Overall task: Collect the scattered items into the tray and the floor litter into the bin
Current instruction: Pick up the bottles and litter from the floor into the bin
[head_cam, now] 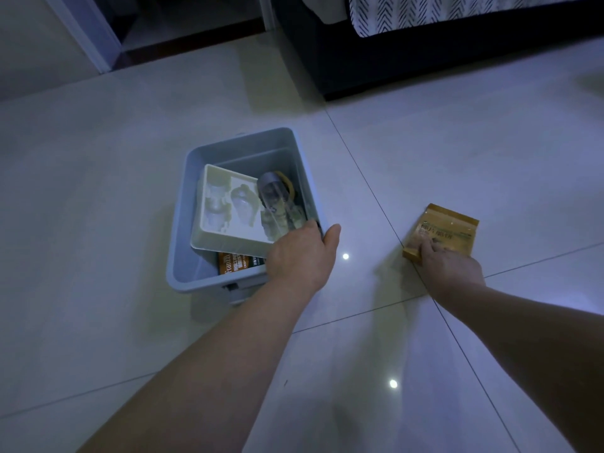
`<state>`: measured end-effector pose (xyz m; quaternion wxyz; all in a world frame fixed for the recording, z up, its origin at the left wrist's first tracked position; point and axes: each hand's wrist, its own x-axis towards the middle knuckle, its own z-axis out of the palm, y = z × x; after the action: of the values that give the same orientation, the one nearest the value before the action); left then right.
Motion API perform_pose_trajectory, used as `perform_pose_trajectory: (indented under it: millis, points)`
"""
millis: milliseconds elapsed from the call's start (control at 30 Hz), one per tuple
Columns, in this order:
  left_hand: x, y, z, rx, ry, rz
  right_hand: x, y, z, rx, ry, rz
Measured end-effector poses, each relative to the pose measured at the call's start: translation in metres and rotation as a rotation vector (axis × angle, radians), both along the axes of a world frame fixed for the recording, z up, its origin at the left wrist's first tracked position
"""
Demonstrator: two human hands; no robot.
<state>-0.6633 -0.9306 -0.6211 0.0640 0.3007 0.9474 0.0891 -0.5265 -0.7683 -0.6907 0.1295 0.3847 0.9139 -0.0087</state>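
Left hand (302, 253) clamped over grey bin (183, 223) rim, steadying it; right hand (449, 264) fingers down on brown packet (441, 232), pinning an edge. Likely peeling it off tile next.

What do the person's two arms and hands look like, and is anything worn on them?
Both forearms are bare as far as the picture shows: no sleeves appear. The left hand and the right hand wear no gloves. No watch, bracelet or ring can be seen, though the light is dim and most fingers are hidden.
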Motion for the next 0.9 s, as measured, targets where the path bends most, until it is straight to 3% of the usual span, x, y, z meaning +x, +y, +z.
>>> perform_pose_trajectory:
  millis: [233, 467, 767, 900]
  points:
    - [0.004, -0.019, 0.010, 0.119, 0.063, -0.033, -0.008, 0.000, 0.041, 0.094, 0.136, 0.055]
    - [-0.015, -0.059, 0.023, 0.092, 0.221, 0.061, -0.055, -0.025, 0.089, 0.189, 0.572, 0.262]
    - [-0.043, -0.117, 0.021, 0.011, 0.313, 0.219, -0.097, -0.098, 0.127, 0.086, 0.480, 0.515]
    - [-0.051, -0.134, 0.025, 0.062, 0.213, 0.417, -0.107, -0.123, 0.125, 0.071, 0.418, 0.600]
